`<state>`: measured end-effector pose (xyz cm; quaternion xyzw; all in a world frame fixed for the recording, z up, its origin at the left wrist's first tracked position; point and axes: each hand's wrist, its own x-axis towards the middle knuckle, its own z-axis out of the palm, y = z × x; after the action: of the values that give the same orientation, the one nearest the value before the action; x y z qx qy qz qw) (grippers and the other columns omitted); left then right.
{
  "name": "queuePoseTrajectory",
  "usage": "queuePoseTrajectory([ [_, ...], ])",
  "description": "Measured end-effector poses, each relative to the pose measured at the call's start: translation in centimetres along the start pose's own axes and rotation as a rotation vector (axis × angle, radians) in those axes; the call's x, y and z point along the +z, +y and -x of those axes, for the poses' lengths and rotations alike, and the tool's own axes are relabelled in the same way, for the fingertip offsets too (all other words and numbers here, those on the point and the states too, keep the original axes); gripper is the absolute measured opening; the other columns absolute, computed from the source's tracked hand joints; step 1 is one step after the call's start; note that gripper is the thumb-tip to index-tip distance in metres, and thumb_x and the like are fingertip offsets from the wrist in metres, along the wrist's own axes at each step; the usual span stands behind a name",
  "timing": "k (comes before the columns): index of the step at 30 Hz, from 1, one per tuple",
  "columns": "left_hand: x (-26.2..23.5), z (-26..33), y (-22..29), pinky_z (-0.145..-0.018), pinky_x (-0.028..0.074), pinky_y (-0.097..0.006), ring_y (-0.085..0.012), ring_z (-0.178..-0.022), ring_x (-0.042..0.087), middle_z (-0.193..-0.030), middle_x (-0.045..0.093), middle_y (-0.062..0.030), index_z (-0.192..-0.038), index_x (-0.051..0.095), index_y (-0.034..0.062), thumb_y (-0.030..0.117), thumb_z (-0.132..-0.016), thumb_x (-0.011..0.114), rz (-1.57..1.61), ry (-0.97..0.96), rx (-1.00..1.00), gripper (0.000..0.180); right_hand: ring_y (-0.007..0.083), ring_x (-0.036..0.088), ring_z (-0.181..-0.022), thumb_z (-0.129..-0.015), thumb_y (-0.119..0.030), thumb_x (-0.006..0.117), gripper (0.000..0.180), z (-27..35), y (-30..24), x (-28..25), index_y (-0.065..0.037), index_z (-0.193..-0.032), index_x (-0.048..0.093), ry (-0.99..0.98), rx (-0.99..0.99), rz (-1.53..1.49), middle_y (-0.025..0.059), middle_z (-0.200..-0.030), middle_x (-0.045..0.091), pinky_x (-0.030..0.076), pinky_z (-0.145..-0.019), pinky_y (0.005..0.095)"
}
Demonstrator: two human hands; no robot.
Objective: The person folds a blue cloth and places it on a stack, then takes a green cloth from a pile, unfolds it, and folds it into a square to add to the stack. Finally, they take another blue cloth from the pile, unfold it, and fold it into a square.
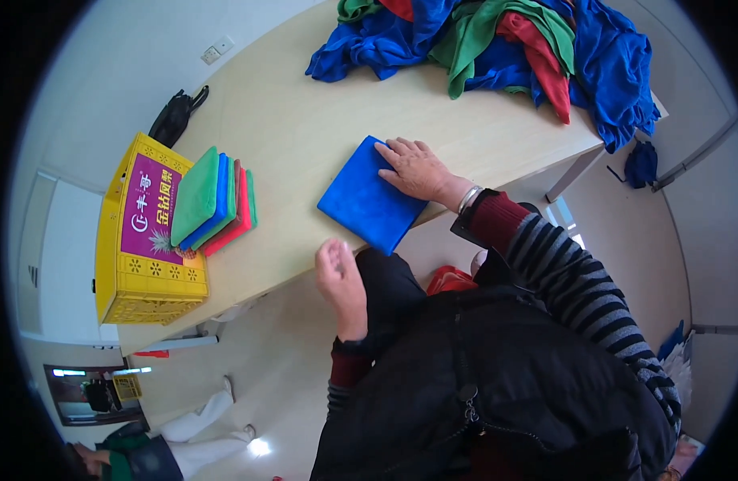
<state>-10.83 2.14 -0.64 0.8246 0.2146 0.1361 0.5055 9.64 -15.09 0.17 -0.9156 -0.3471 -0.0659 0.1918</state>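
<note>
A blue folded cloth lies at the near edge of the table, one corner reaching over the edge. My right hand rests flat on its upper right part, fingers stretched out. My left hand is held up just off the table edge, left of the cloth and apart from it. Its fingers are curled in and a little blurred, with nothing seen in them. To the left, a stack of folded green, blue and red cloths leans against a yellow crate.
The yellow plastic crate with a purple label stands at the table's left end, with a black bag behind it. A heap of loose blue, green and red cloths covers the far right of the table. Another person is at lower left.
</note>
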Motion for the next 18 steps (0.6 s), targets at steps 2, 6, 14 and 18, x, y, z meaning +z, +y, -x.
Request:
queuePoseTrajectory([
  [2,-1.1,1.2,-1.5,-0.114,0.034,-0.049,-0.0273,-0.138,0.044,-0.153,0.042,-0.0166,-0.146,0.042,0.0003,0.041,-0.103,0.053,0.194,-0.04,-0.121,0.061,0.0355,0.043,-0.137,-0.101,-0.039,0.048,0.059,0.4,-1.3,0.4,-0.006,-0.149,0.039,-0.002,-0.073,-0.029,0.02,-0.145,0.048,0.031,-0.115,0.0463],
  [6,-1.8,1.8,-3.2,-0.111,0.039,-0.048,-0.0282,-0.134,0.048,-0.149,0.047,-0.0147,-0.146,0.043,0.0044,0.039,-0.101,0.059,0.96,-0.152,-0.394,0.059,0.0357,0.043,-0.137,-0.101,-0.038,0.05,0.059,1.3,-5.8,1.2,-0.006,-0.149,0.039,-0.002,-0.252,-0.112,0.0209,-0.144,0.048,0.031,-0.115,0.0464],
  [14,-3.7,3.4,-2.9,-0.112,0.039,-0.053,-0.0318,-0.133,0.05,-0.146,0.051,-0.0138,-0.146,0.043,0.005,0.031,-0.098,0.066,1.267,-0.081,-0.414,0.06,0.0344,0.044,-0.136,-0.098,-0.034,0.054,0.055,3.6,-6.3,1.8,-0.004,-0.144,0.045,0.034,-0.259,-0.314,0.0207,-0.141,0.052,0.033,-0.114,0.0471],
  [18,-9.9,1.6,2.0,-0.111,0.04,-0.054,-0.0327,-0.132,0.05,-0.146,0.051,-0.0143,-0.146,0.043,0.0057,0.028,-0.096,0.068,1.183,0.012,-0.442,0.06,0.0355,0.042,-0.139,-0.098,-0.027,0.056,0.051,4.5,-0.9,1.4,-0.002,-0.141,0.048,0.121,-0.123,-0.253,0.0191,-0.144,0.05,0.03,-0.117,0.0464],
])
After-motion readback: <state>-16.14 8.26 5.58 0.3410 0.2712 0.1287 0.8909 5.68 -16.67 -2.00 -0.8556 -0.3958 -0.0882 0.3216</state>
